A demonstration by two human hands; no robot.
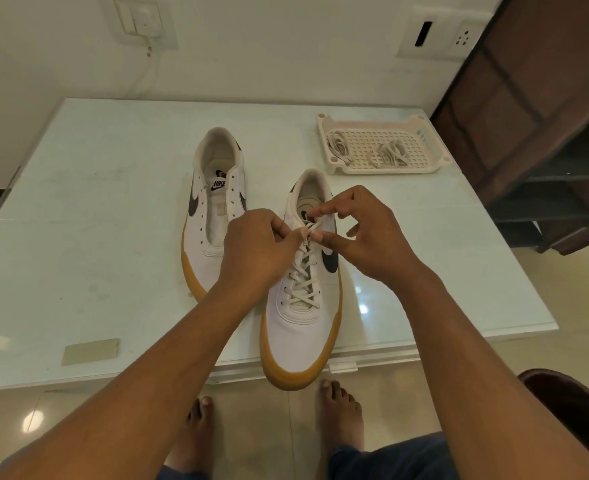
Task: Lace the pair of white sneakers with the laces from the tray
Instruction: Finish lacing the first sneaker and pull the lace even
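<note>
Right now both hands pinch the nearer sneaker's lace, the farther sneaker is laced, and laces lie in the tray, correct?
No: in the head view the farther sneaker is unlaced, eyelets bare. The left hand and right hand pinch the lace on the nearer sneaker; laces lie in the tray.

The table top is smooth and shiny like glass, and lights gleam on it. The near sneaker and the far sneaker on the left have smooth white tops that look like leather. Their tan soles look like rubber. The lace in the near sneaker is soft woven cloth. The tray at the far right is dull cream plastic with little holes. The floor is glossy tile.
</note>
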